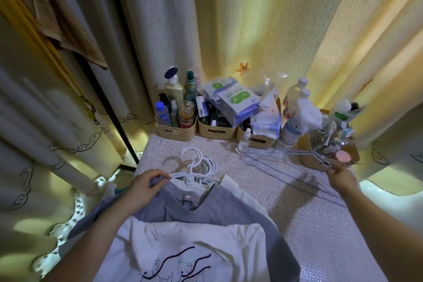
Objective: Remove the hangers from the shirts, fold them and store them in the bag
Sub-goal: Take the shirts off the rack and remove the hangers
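Note:
A stack of shirts lies at the table's near edge: a white shirt (183, 247) with a dark line drawing on top, a grey shirt (206, 208) under it, and a cream one (229, 184) beneath. White plastic hangers (196, 165) stick out past the collars. My left hand (146, 188) grips the grey shirt's shoulder by a white hanger's arm. My right hand (341, 176) pinches the end of thin pale-blue wire hangers (286, 158), held just above the table at the right. No bag is in view.
The table (286, 201) has a cream lace cloth. Along its back edge stand beige bins (176, 131) crammed with bottles, jars and packets, with loose bottles (295, 96) and a cardboard box (329, 155) at the right. Curtains (263, 30) hang all around.

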